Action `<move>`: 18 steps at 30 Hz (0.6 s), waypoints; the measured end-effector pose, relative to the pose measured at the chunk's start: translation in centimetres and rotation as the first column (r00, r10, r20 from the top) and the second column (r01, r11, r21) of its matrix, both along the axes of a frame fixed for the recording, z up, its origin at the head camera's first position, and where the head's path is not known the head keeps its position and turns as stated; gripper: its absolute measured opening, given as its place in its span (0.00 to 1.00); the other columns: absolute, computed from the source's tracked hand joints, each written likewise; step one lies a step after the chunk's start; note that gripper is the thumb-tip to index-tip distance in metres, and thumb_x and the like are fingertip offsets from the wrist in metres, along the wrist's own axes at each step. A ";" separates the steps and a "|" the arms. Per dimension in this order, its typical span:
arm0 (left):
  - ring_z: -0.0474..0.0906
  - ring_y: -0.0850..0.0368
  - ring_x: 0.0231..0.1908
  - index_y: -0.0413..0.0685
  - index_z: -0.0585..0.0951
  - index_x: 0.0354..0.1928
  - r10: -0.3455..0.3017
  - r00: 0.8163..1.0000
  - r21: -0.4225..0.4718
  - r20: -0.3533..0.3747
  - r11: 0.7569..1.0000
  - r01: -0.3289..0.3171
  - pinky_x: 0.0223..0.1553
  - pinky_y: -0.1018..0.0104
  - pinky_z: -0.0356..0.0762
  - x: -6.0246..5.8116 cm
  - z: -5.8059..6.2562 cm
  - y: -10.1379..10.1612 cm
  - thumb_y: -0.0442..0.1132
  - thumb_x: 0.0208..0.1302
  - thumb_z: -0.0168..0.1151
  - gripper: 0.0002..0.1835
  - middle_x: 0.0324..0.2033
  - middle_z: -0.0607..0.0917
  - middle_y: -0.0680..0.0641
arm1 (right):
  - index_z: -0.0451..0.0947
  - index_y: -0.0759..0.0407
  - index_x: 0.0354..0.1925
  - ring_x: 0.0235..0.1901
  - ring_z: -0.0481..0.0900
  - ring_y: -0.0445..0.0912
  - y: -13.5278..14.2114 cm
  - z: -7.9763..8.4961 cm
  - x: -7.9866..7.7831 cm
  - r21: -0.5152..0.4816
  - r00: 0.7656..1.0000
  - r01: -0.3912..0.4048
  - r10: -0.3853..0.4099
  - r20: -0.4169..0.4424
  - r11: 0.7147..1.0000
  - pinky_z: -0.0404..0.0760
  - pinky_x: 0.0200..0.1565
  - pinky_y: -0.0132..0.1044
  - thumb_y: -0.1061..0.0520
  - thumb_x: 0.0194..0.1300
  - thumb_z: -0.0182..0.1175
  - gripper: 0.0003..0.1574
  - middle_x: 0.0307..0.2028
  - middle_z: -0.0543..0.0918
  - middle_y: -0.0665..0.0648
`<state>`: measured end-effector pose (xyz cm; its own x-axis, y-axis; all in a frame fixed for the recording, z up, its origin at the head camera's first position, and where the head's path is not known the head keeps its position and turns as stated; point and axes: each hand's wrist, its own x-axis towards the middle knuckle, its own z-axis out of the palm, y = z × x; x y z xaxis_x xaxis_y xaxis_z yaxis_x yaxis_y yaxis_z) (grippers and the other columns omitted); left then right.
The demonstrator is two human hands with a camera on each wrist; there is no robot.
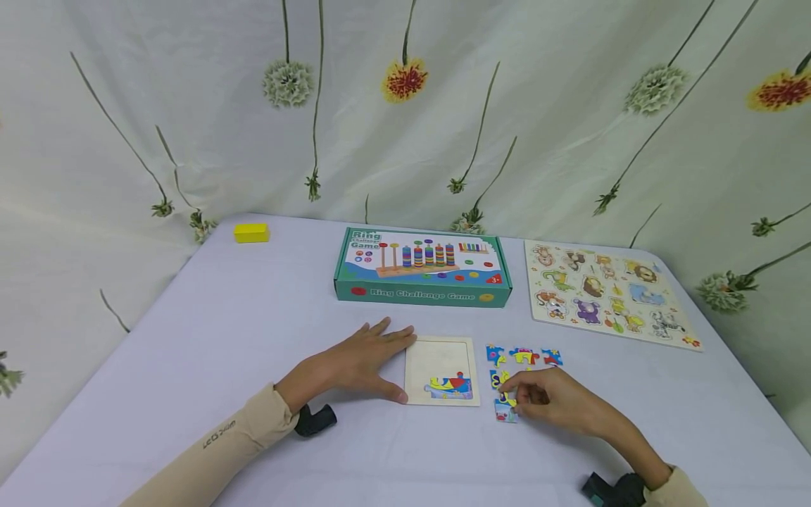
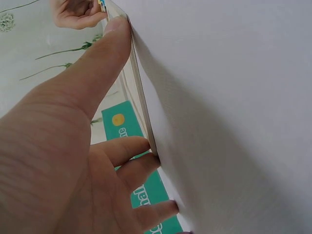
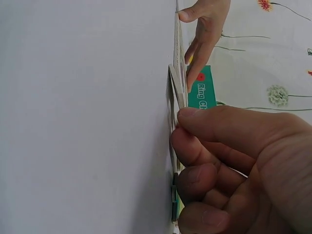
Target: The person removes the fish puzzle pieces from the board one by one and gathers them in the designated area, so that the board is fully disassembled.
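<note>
My left hand (image 1: 361, 362) lies with fingers spread at the left side of a square wooden puzzle tray (image 1: 440, 352). In the left wrist view its thumb (image 2: 114, 44) and fingertips touch the tray's edge. Joined puzzle pieces (image 1: 448, 386) in blue, yellow and red fill the tray's lower right. Right of the tray, my right hand (image 1: 557, 400) pinches a puzzle piece (image 3: 176, 85) between thumb and index finger, its near end tilted up in the right wrist view. Around those fingertips lie several loose pieces, among them a yellow and red one (image 1: 524, 355) and a blue one (image 1: 505, 411).
A green Ring Challenge Game box (image 1: 423, 267) lies behind the tray. An animal puzzle board (image 1: 608, 296) is at the back right, and a yellow block (image 1: 251, 233) at the far left. Flower-printed cloth (image 1: 557, 141) hangs behind the white-covered table (image 1: 222, 317).
</note>
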<state>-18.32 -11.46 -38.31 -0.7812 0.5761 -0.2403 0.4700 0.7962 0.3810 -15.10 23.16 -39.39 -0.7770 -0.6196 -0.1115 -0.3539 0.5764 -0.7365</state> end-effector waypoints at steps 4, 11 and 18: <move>0.40 0.43 0.74 0.54 0.59 0.73 0.001 1.000 0.000 -0.001 1.000 -0.001 0.71 0.42 0.39 0.0 0.0 0.0 0.65 0.48 0.69 0.53 0.73 0.56 0.55 | 0.82 0.55 0.46 0.25 0.69 0.35 0.0 0.0 0.0 -0.005 1.000 -0.004 0.004 0.002 1.000 0.70 0.26 0.25 0.64 0.60 0.63 0.14 0.27 0.76 0.45; 0.39 0.44 0.74 0.55 0.58 0.74 0.004 1.000 -0.004 -0.004 1.000 -0.004 0.72 0.43 0.40 0.0 -0.2 -0.1 0.66 0.48 0.68 0.53 0.74 0.55 0.56 | 0.82 0.56 0.46 0.24 0.70 0.34 0.0 0.1 0.1 0.006 1.000 -0.006 0.006 0.004 1.000 0.71 0.26 0.26 0.63 0.60 0.64 0.15 0.27 0.77 0.45; 0.39 0.45 0.74 0.56 0.58 0.74 0.009 1.000 -0.002 -0.012 1.000 -0.009 0.72 0.43 0.40 0.0 -0.3 -0.1 0.67 0.47 0.69 0.53 0.74 0.55 0.56 | 0.82 0.55 0.46 0.24 0.70 0.34 0.1 0.2 0.1 0.022 1.000 -0.009 0.010 -0.005 1.000 0.71 0.26 0.26 0.64 0.60 0.63 0.15 0.27 0.77 0.44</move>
